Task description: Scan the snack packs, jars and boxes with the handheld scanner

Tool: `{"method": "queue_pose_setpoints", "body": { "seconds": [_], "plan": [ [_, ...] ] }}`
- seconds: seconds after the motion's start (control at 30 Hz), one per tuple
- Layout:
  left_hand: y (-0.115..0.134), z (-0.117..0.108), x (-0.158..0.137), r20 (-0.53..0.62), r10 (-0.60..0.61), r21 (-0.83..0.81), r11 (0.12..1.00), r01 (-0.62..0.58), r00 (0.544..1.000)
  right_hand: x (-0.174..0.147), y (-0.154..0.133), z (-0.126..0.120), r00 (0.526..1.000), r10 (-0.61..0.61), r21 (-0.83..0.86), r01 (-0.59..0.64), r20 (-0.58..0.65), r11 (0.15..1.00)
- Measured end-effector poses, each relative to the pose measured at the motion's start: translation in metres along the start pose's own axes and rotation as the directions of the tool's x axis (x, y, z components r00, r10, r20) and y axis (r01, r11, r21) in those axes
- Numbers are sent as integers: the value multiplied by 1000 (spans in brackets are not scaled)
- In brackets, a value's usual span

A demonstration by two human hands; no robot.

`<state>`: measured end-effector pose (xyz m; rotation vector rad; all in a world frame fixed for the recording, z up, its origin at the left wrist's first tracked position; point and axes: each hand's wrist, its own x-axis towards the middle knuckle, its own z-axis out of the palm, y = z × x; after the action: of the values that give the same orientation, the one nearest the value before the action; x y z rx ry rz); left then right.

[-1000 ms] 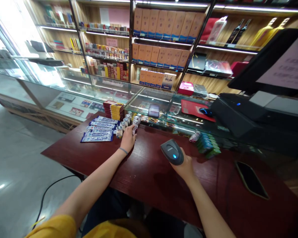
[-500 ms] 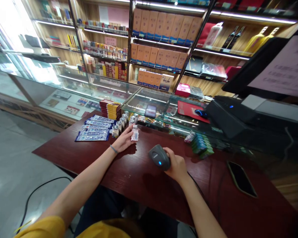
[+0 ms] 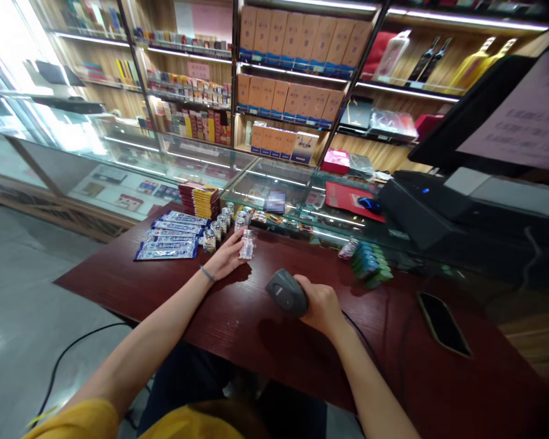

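Observation:
My left hand [image 3: 227,256] is closed on a small clear bottle [image 3: 247,246] with a pale label, at the front of a group of similar bottles [image 3: 216,229]. In my right hand [image 3: 319,303] is a dark grey barcode scanner [image 3: 287,293], held above the table with its head turned toward the bottle. Left of the bottles lie several blue and white packets [image 3: 167,247]. Behind them stands a stack of red and yellow packs [image 3: 199,200].
The dark red table [image 3: 238,329] borders a glass display counter [image 3: 279,177]. At the right are green packs [image 3: 371,263], a phone [image 3: 443,323] and a black monitor terminal [image 3: 421,210]. A red folder [image 3: 352,200] lies on the glass. The scanner's cable runs along my right arm.
The scanner has shifted slightly left in my right hand, and its blue light no longer shows. My left hand stays on the bottle. The whole view has shifted a little.

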<state>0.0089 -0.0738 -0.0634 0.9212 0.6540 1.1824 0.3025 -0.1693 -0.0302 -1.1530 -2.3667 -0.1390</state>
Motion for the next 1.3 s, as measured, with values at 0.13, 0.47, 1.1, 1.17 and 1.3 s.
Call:
{"method": "queue_pose_setpoints", "body": {
  "seconds": [0.13, 0.47, 1.1, 1.17, 1.3],
  "plan": [
    [2, -2, -5, 7, -66, -76, 995, 66, 998, -1, 3, 3, 1000, 3, -10, -4, -21, 1000],
    [5, 4, -4, -26, -43, -68, 997, 42, 999, -4, 14, 5, 993, 46, -44, -52, -111, 998],
    [-56, 91, 62, 58, 184, 322, 927, -193, 981, -30, 83, -29, 621, 521, 240, -482, -586, 843],
    [-71, 112, 78, 101, 192, 335, 917, -215, 976, -34, 90, -32, 564, 559, 293, -494, -608, 818],
    [-103, 155, 102, 203, 206, 378, 885, -271, 957, -42, 105, -35, 465, 583, 343, -503, -666, 794]
  ]
}}
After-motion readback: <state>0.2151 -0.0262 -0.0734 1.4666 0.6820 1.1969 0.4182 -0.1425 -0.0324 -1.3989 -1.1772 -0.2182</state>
